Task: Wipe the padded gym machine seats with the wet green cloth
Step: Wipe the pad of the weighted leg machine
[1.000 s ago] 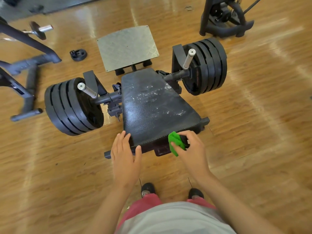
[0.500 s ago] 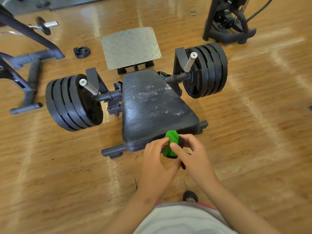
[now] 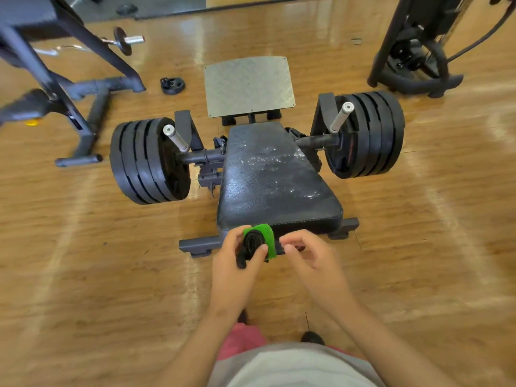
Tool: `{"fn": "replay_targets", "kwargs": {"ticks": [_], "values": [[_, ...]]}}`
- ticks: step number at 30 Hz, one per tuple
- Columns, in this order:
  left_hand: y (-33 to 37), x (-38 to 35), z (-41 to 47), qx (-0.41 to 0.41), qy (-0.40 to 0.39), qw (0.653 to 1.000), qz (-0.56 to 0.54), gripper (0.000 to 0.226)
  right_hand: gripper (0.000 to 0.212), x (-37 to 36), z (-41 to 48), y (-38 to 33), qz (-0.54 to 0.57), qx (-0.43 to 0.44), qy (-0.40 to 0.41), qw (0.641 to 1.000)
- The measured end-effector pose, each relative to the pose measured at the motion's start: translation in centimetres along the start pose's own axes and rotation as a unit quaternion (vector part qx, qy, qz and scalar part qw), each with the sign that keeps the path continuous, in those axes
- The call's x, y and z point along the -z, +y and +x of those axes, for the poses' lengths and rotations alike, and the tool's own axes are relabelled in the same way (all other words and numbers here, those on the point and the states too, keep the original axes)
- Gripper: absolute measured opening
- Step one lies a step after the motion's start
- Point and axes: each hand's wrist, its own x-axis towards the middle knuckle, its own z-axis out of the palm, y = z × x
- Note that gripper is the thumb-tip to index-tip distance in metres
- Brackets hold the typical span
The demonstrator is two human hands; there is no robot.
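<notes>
Holds the green cloth (image 3: 268, 232), bunched at lower centre before the seat (image 3: 273, 185), in curled fingers (image 3: 234, 237) of the left hand (image 3: 237, 266); right hand (image 3: 312, 261) loosely curled, empty; probably soft, light, damp: grip mid-wad.

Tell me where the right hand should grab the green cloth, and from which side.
Pinch the green cloth at its exposed right edge, coming in from the right with the right hand. The left hand grips its left side, and a black strap-like bundle lies over the middle, so only the top and right rim show free. Likely the cleanest takeover.
</notes>
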Motion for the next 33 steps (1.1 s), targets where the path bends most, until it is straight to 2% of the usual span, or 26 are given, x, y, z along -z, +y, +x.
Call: {"fn": "replay_targets", "kwargs": {"ticks": [4, 8, 11, 18, 24, 33], "values": [[-0.2, 0.6, 0.6, 0.036, 0.076, 0.996, 0.005, 0.039, 0.010, 1.6, 3.6, 2.2, -0.181, 0.111, 0.067, 0.975], [-0.6, 0.4, 0.6, 0.033, 0.111, 0.993, 0.029, 0.042, 0.010, 2.0, 6.6, 4.7, -0.305, 0.202, 0.053, 0.929], [-0.6, -0.4, 0.5, 0.015, 0.117, 0.992, 0.046, 0.040, 0.020, 1.3, 7.7, 6.1, -0.363, 0.224, 0.039, 0.903], [-0.9, -3.6, 1.0, -0.021, 0.114, 0.987, 0.113, 0.037, 0.031, 0.7, 8.0, 7.3, -0.435, 0.230, 0.043, 0.869], [-1.1, -5.0, 1.4, -0.029, 0.129, 0.972, 0.195, 0.032, 0.028, 0.8, 8.1, 7.7, -0.461, 0.237, 0.031, 0.855], [-2.9, -0.6, 1.5, 0.024, 0.211, 0.967, 0.137, 0.030, 0.031, 0.8, 8.2, 7.8, -0.467, 0.244, 0.045, 0.849]]}}
